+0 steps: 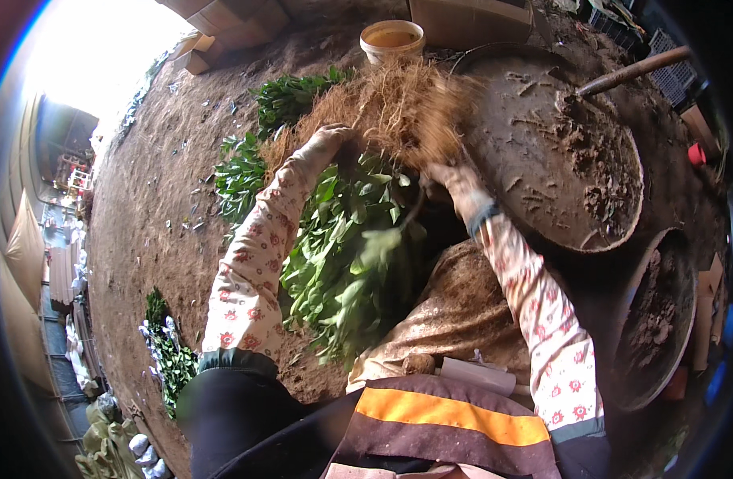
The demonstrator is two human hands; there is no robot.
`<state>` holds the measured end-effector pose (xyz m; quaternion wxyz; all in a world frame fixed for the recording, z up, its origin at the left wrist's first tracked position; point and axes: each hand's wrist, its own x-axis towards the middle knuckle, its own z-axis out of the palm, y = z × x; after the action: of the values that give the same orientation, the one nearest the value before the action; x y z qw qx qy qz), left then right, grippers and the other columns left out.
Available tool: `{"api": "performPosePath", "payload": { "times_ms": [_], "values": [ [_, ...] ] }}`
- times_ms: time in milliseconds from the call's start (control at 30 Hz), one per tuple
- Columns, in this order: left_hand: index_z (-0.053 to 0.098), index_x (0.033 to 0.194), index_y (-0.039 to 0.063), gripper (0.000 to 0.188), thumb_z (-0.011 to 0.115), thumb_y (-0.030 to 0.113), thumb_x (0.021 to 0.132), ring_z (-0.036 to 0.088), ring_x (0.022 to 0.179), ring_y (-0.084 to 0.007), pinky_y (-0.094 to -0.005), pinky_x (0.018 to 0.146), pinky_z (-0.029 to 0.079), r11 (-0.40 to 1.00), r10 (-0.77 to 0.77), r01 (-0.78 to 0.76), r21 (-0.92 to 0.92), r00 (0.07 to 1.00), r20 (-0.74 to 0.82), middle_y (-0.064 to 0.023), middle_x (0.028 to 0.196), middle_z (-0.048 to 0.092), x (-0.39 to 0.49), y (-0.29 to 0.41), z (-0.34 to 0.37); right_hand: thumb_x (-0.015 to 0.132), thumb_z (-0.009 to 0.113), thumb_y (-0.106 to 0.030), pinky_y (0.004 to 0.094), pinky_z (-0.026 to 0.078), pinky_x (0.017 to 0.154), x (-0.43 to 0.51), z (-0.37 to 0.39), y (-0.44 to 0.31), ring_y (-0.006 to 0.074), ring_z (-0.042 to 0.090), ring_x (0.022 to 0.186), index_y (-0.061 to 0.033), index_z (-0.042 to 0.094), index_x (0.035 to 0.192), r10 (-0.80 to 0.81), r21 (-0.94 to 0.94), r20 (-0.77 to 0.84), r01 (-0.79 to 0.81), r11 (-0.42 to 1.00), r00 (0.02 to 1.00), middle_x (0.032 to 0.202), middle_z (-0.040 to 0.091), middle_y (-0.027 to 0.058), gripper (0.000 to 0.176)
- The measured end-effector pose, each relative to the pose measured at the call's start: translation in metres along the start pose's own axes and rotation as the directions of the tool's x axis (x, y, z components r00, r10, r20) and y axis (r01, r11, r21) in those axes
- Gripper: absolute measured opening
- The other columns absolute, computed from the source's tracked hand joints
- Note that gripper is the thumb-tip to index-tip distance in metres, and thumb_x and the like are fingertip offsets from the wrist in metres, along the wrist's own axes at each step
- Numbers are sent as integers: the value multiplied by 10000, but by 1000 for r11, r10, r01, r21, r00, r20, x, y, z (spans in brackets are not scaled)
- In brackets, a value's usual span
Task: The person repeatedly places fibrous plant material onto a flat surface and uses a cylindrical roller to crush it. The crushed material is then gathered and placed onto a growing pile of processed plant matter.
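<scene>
Brown fibrous roots [402, 108] spread out in front of me, and a bundle of green leafy plants [330, 239] hangs from them towards my knees. My left hand [335, 135] is closed around the bundle where the roots meet the stems. On the other side my right hand [447, 178], blurred, grips a leafy plant [381, 248] by its stem just below the roots. That plant's leaves are blurred too. The fingers of both hands are partly hidden. Flowered sleeve covers [247, 287] cover both forearms.
To the right lies a wide basin of mud [522, 149] with a wooden handle [636, 72] sticking out. A smaller mud basin [654, 323] is nearer me. Beyond the roots stands a white bucket [392, 41]. More leafy bundles [241, 173] lie on the bare soil to the left.
</scene>
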<state>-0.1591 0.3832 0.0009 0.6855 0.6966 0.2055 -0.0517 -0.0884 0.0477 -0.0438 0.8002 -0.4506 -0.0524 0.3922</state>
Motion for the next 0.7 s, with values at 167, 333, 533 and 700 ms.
{"api": "performPosePath", "payload": {
  "times_ms": [167, 333, 533, 700],
  "values": [
    [677, 1046, 35, 161, 611, 168, 984, 668, 738, -163, -311, 666, 538, 832, 415, -438, 341, 899, 141, -55, 879, 703, -31, 0, 4, 911, 715, -235, 339, 504, 569, 9, 59, -9, 202, 609, 615, -37, 588, 984, -498, -950, 187, 284, 126, 847, 795, 684, 74, 246],
    [644, 1058, 53, 177, 628, 209, 975, 632, 690, -142, -283, 629, 502, 989, 126, -121, 86, 991, -49, -36, 872, 677, -81, 29, 41, 998, 493, -115, 361, 594, 650, 0, 127, 10, 193, 669, 742, -52, 682, 1121, 169, 70, -11, -168, 983, 986, 959, 712, 70, 233],
    [607, 1042, 44, 154, 580, 172, 959, 664, 636, -184, -320, 605, 540, 972, 232, -235, -7, 964, -130, -63, 769, 646, -136, 84, 28, 954, 687, -273, 281, 487, 456, 9, 129, 1, 133, 611, 548, -101, 695, 1038, 77, 219, -111, -52, 974, 991, 786, 698, 33, 192],
    [603, 1228, 44, 363, 586, 347, 1029, 537, 623, -79, -272, 560, 467, 864, 504, -501, 57, 855, -120, 12, 862, 620, -139, 104, 9, 1024, 562, -215, 279, 487, 451, 0, 119, -49, 159, 612, 546, -48, 682, 949, -79, 322, -7, 77, 944, 997, 794, 710, 77, 219]
  ]
}}
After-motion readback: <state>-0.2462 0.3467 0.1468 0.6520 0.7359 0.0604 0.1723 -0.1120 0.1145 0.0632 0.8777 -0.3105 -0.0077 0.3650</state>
